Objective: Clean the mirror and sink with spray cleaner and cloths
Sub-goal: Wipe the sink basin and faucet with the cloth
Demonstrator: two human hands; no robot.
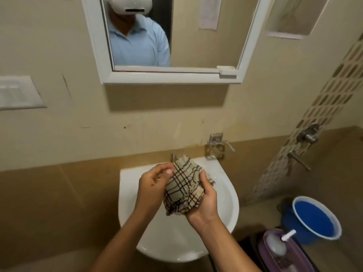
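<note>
A beige checked cloth (183,185) with dark lines is bunched up over the white sink (225,203). My right hand (206,201) cups it from below and the right, fingers curled round it. My left hand (153,181) pinches its left edge with thumb and fingers. The tap (173,156) is mostly hidden behind the cloth. Above hangs the white-framed mirror (206,36), which reflects a person in a light blue shirt wearing a headset. A spray bottle (279,244) with a white nozzle lies on a purple lid at the lower right.
A blue bucket (314,218) stands right of the sink on the floor. A metal holder (217,145) is fixed to the wall above the sink's back edge. Wall taps (308,135) stick out at the right. A white flush plate (17,93) sits at the left.
</note>
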